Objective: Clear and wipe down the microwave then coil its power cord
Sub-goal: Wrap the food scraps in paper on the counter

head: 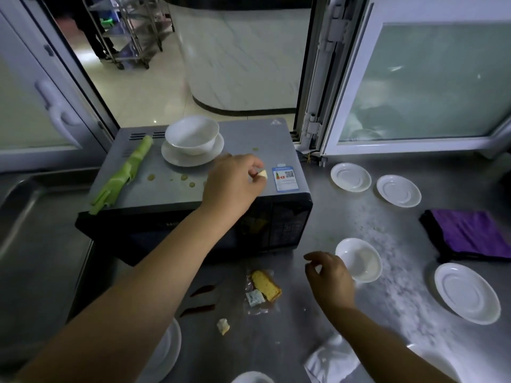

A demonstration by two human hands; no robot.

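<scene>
- We have our left hand (235, 183) up over the top of the microwave (193, 172), its thumb and fingertips pinching a small pale scrap of food (262, 174), lifted just clear of the lid so it can be carried off.
- Our right hand (327, 275) hangs low over the steel counter (318, 217), fingers loosely curled and holding nothing, just beside a small white bowl (359, 259); we judge it is free to take the next piece.
- The microwave sits on the counter to the left, door facing us; its top carries a bowl on a saucer (192, 142), a long green vegetable stalk (121, 175) and several brownish spots (184, 177), so clearing is only partly done and wiping has not begun.
- In front of the microwave lie a wrapped slice of cake (266, 284), a crumb (223, 326) and two dark red smears (201, 298).
- A purple cloth (470, 233) lies folded at the right, near empty saucers, handy for the wipe to come.
- We cannot make out the power cord; only some wires (307, 158) show behind the microwave's far right corner.
</scene>
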